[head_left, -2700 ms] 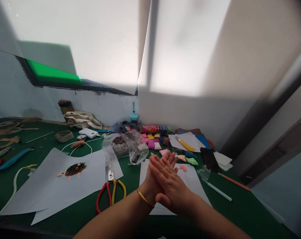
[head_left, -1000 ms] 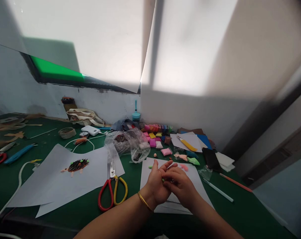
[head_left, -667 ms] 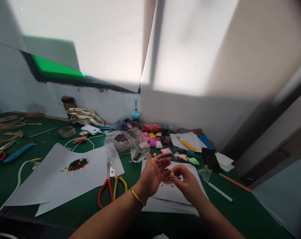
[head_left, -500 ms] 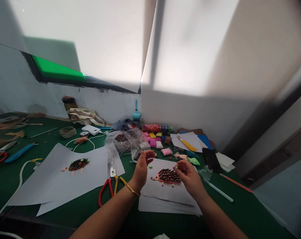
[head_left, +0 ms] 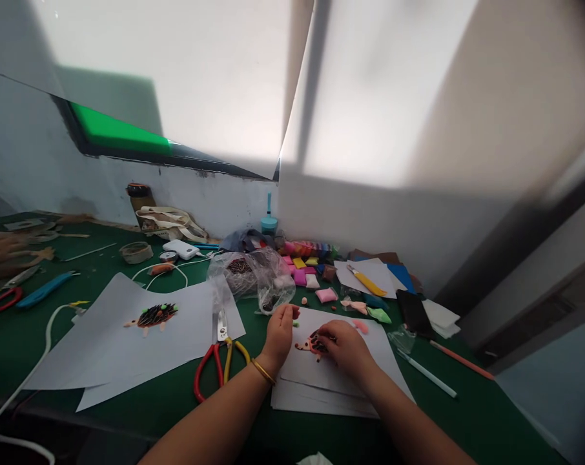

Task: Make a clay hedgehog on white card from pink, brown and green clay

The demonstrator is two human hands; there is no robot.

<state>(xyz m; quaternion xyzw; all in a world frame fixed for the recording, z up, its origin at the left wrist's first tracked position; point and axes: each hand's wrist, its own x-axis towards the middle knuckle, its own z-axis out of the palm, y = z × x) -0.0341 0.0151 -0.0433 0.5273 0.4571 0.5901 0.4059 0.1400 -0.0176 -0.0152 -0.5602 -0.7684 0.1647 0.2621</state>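
Note:
A hedgehog picture (head_left: 316, 343) with a pink clay body and dark spines lies on white paper (head_left: 334, 382). My right hand (head_left: 347, 349) covers most of its back, fingers pinched down onto the spines. The small green clay ball seen there half a second ago is hidden under those fingertips. At the paper's left edge my left hand (head_left: 279, 332) stands on its side, fingers loosely curved and holding nothing I can see. A bit of green clay (head_left: 296, 324) shows beside its fingertips. Pink clay (head_left: 361, 327) sits on the paper's far right part.
Left lies a second hedgehog picture (head_left: 157, 315) with green dots. Red-and-yellow-handled pliers (head_left: 221, 361) are beside my left forearm. Behind are clay packets (head_left: 299, 276), a plastic bag (head_left: 246, 274) and a yellow cutter (head_left: 367, 282). Another person's hand (head_left: 6, 255) is at far left.
My right hand has moved left and down onto the hedgehog's back with the green clay ball. My left hand's fingers have drawn closer together. The view has shifted slightly.

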